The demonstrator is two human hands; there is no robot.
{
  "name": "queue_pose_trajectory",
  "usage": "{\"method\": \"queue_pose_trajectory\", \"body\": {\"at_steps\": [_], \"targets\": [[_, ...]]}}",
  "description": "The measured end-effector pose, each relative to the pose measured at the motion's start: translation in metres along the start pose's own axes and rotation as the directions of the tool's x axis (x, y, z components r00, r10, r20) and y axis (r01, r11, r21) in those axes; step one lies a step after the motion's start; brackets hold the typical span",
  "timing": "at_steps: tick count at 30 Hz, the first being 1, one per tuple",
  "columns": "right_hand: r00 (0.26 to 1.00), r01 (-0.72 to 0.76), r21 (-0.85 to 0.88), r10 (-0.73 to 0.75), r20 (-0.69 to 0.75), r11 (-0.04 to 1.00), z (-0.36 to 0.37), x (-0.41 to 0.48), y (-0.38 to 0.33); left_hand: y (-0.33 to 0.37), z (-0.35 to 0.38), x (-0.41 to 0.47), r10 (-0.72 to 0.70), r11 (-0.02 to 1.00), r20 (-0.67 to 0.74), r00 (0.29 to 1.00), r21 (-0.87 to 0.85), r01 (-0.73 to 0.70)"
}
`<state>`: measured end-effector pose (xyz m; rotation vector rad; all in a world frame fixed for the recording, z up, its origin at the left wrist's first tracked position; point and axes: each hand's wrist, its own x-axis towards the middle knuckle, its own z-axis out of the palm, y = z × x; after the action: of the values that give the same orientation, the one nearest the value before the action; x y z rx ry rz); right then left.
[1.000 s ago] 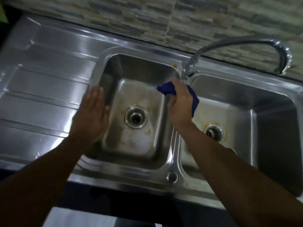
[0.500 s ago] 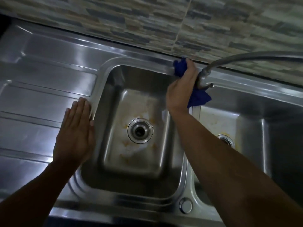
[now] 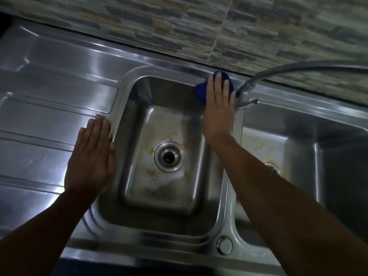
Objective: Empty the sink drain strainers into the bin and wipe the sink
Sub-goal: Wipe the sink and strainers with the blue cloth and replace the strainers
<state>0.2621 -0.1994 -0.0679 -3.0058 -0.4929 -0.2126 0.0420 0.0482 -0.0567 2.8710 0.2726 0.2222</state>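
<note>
A steel double sink (image 3: 127, 80) fills the view. My right hand (image 3: 218, 108) presses a blue cloth (image 3: 200, 91) flat against the back rim of the left basin, just left of the tap's base, fingers straight. My left hand (image 3: 91, 156) lies flat on the draining board at the left basin's left rim. The left basin's floor shows yellowish stains around its round drain strainer (image 3: 169, 156). My right forearm partly covers the right basin's drain strainer (image 3: 273, 168).
The tap (image 3: 247, 90) stands on the back rim between the basins, its spout reaching out of view to the right. A ribbed draining board (image 3: 49, 108) lies left. A stone-patterned tiled wall (image 3: 179, 26) runs behind. A round overflow cap (image 3: 224, 246) sits on the front rim.
My right hand has carried the cloth from the divider up to the back rim and flattened on it. My left hand has slid from the basin's edge onto the draining board.
</note>
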Motion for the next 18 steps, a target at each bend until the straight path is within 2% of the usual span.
{"method": "queue_pose_trajectory", "body": {"at_steps": [6,9,11,13,16,18], "targets": [[0.997,-0.072,0.041,0.073,-0.016,0.997,0.002,-0.001,-0.006,0.004,-0.004,0.001,-0.029,1.0,0.017,0.999,-0.011,0.029],[0.999,-0.037,0.057,0.038,-0.011,0.998,0.004,0.007,-0.014,0.003,-0.004,0.001,-0.018,1.0,0.027,0.999,-0.001,0.018],[0.999,0.037,0.085,-0.038,0.006,0.996,0.003,0.01,-0.02,0.004,-0.004,0.001,-0.024,1.0,0.033,0.999,-0.005,0.025],[0.982,0.174,0.18,-0.184,0.039,0.968,0.001,0.016,-0.035,0.005,-0.004,0.001,-0.034,0.999,0.03,0.999,-0.007,0.034],[0.906,0.372,0.317,-0.416,0.081,0.872,-0.003,0.04,-0.075,0.005,-0.004,0.002,-0.043,0.999,0.023,0.999,-0.021,0.043],[0.857,0.429,0.362,-0.499,0.125,0.827,-0.001,0.059,-0.107,0.005,-0.005,0.003,-0.045,0.999,0.025,0.999,-0.025,0.046]]}}
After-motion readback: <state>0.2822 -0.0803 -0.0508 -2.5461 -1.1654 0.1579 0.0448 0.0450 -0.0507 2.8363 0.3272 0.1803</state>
